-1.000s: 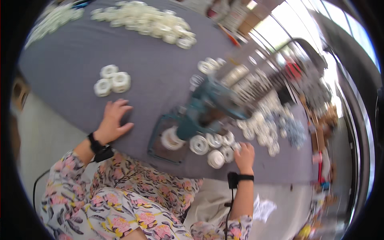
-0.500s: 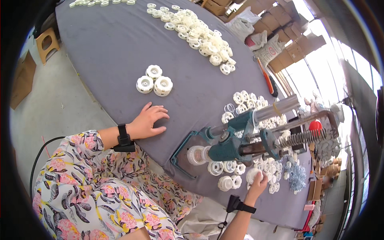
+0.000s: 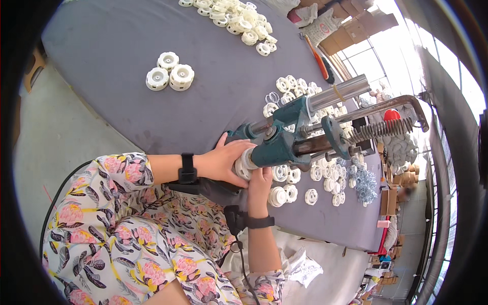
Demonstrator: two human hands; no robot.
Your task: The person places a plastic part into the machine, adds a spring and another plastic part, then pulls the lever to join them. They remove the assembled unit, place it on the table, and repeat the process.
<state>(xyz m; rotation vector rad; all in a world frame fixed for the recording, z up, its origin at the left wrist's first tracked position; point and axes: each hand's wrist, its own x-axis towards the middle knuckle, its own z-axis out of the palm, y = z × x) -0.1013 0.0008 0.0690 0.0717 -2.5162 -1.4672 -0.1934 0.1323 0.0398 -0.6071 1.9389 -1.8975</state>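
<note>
A green hand press with a steel column and a coil spring stands at the table's right side. Beneath its head sits a white round plastic part. My left hand is wrapped round this part from the left, its fingers reaching over the press base. From the near right, my right hand closes on the same part, with its fingertips partly hidden by the press head. Three assembled white knob-like wheels rest together on the grey cloth, beyond my left hand.
Loose white rings lie heaped at the far side. More white parts and a tangle of bluish clear rings are right of the press. An orange-handled brush lies near the far right edge of the grey-covered table.
My left hand has moved right from the bare cloth to the press. My right hand has come left from the loose parts to the press head. The view has shifted.
</note>
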